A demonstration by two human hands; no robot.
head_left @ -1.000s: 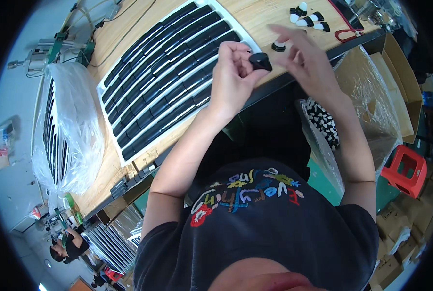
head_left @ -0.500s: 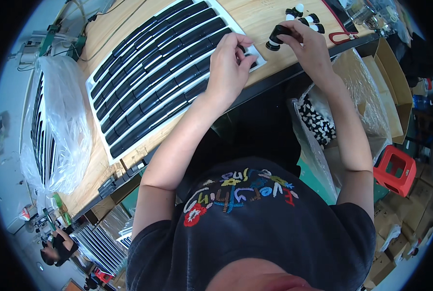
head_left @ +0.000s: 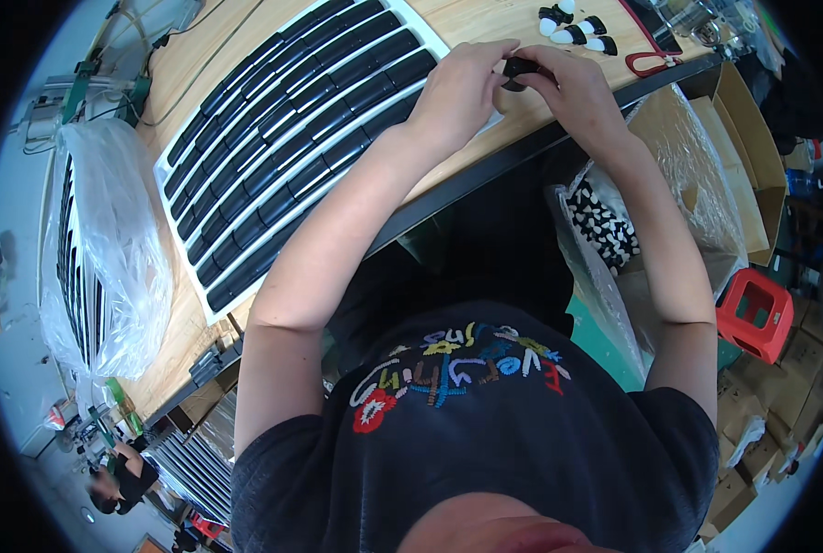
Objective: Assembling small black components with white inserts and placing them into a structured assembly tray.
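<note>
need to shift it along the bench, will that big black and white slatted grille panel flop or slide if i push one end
The grille panel looks moulded, with long straight slats in a white frame, so it is probably fairly stiff. It lies flat on the smooth wooden bench, so it would likely slide. Being long, a push at one end may swing it; the left hand rests at its near corner.

Both hands pinch what seems a small black clip over the grille.

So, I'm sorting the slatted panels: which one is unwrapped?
The slatted panel lying flat on the wooden bench beside the hands is bare. The other panel, at the bench's left end, sits inside a clear plastic bag.
</note>
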